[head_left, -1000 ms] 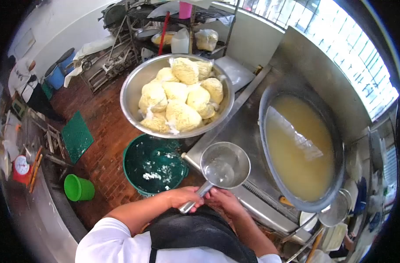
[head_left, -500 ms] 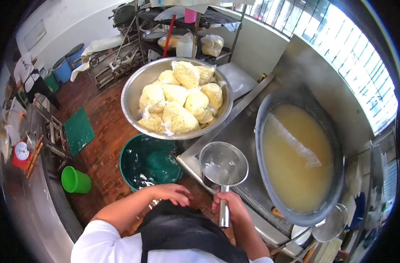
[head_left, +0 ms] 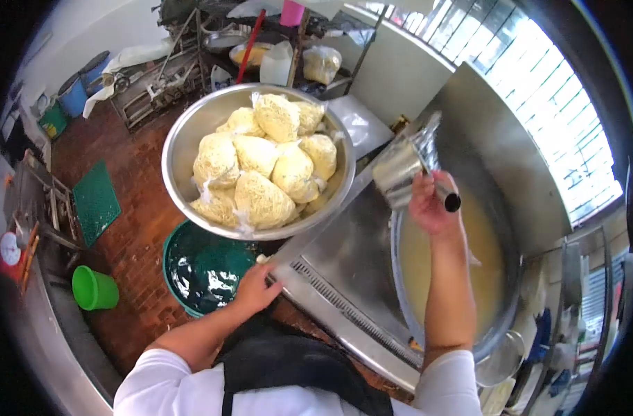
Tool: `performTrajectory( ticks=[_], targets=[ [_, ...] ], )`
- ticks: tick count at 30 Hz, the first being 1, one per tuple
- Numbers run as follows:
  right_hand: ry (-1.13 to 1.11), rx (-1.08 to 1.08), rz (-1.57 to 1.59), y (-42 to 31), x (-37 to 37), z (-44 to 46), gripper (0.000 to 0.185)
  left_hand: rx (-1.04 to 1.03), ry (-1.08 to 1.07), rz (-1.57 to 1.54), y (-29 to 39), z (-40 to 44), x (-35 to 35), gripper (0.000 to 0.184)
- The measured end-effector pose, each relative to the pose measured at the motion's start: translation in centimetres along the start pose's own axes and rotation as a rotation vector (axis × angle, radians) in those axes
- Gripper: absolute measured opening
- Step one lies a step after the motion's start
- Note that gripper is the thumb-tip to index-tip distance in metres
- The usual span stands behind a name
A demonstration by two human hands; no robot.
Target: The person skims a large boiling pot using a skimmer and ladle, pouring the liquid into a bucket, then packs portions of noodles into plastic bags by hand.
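My right hand (head_left: 434,204) is closed around the tubular handle of a metal saucepan (head_left: 397,173). The saucepan is tipped on its side above the far end of a large oval vat (head_left: 397,267), and a glistening sheet of what looks like clear liquid (head_left: 429,139) is at its rim. Cloudy yellowish liquid (head_left: 427,277) fills the vat. At the near left corner of the steel counter (head_left: 358,243), my left hand (head_left: 256,290) has its thumb apart from its fingers and appears to hold nothing. Below it is a dark green tub (head_left: 174,267) with liquid inside.
A wide steel bowl (head_left: 174,163) of several bags of pale yellow shreds (head_left: 264,201) stands beyond the tub. A green bucket (head_left: 94,288) and green mat (head_left: 97,201) are on the brick floor. A strainer (head_left: 503,360) lies right of the vat. Shelving (head_left: 361,48) stands behind.
My right hand has carried the saucepan from in front of me forward and right, over the vat, tipping it. My left hand has moved left and forward to the counter's corner. The view has shifted right.
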State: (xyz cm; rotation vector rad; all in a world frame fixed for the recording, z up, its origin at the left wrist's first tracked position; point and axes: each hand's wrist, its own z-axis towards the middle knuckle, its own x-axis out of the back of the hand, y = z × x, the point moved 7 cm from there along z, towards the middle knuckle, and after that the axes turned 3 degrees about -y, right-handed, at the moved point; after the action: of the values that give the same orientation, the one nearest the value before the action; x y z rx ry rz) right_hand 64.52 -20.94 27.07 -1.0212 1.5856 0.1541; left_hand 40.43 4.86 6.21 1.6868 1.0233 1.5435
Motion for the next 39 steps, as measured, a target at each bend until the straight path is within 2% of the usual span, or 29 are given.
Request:
performTrajectory(
  ticks=[1,3,4,7,9,12,14,16,19,22,25,27,29,30,32,34,35,37,39],
  targets=[
    [0.087,0.026,-0.030,-0.2,-1.0,-0.1,0.022,-0.233,0.158,0.197,2.7,0.5,1.0,0.056],
    [0.172,0.105,-0.181,-0.5,-1.4,-0.5,0.020,-0.250,0.064,0.428,3.9,2.2,-0.5,0.068],
    [0.187,0.164,-0.299,-0.8,-1.4,-0.8,0.020,-0.270,-0.019,0.540,2.0,3.2,-2.7,0.076],
    [0.331,0.286,-0.624,-1.2,-0.7,-2.6,0.021,-0.382,-0.081,0.725,2.9,5.8,-5.7,0.078],
    [0.496,0.316,-0.836,-0.9,0.1,-4.8,0.026,-0.419,-0.095,0.692,3.9,8.1,-7.8,0.078],
    [0.531,0.309,-0.995,0.9,1.8,-7.7,0.024,-0.462,-0.098,0.287,7.6,12.4,-10.1,0.070],
    [0.524,0.291,-1.081,2.4,2.8,-9.3,0.020,-0.136,-0.140,-0.093,9.2,15.7,-11.6,0.060],
    [0.538,0.260,-1.170,3.5,4.5,-11.1,0.017,-0.024,-0.073,-0.356,7.8,20.0,-15.7,0.043],
    [0.603,0.220,-1.227,4.5,6.7,-14.0,0.016,0.432,-0.452,-0.902,7.4,22.5,-20.1,0.023],
    [0.649,0.213,-1.185,5.2,7.5,-16.8,0.017,0.446,-0.479,-1.244,9.5,21.4,-21.5,0.008],
    [0.664,0.221,-1.113,5.7,7.8,-19.3,0.018,0.444,-0.567,-1.003,11.4,18.3,-22.9,0.013],
    [0.671,0.230,-1.058,6.0,7.9,-20.8,0.020,0.353,-0.890,-1.002,11.8,15.4,-26.2,0.015],
    [0.689,0.247,-1.015,6.4,7.8,-22.2,0.023,0.409,-1.123,-0.834,10.8,10.9,-31.5,0.018],
    [0.691,0.254,-0.996,6.7,7.7,-22.8,0.025,0.445,-1.128,-0.675,12.6,7.8,-31.5,0.029],
    [0.690,0.261,-0.981,7.3,8.1,-23.8,0.028,0.359,-1.201,-0.565,10.6,3.3,-36.3,0.030],
    [0.682,0.248,-0.965,8.0,8.2,-24.6,0.030,0.018,-1.258,-0.004,7.8,3.2,-37.4,0.029],
    [0.677,0.233,-0.957,8.2,8.1,-25.1,0.031,-0.148,-1.264,0.282,7.5,3.2,-36.6,0.028],
    [0.661,0.228,-0.933,8.7,8.1,-25.5,0.031,0.165,-1.256,0.144,5.1,5.5,-31.0,0.026],
    [0.632,0.249,-0.915,9.0,7.9,-25.7,0.030,-0.128,-1.296,0.668,2.3,9.0,-26.2,0.025]
  ],
)
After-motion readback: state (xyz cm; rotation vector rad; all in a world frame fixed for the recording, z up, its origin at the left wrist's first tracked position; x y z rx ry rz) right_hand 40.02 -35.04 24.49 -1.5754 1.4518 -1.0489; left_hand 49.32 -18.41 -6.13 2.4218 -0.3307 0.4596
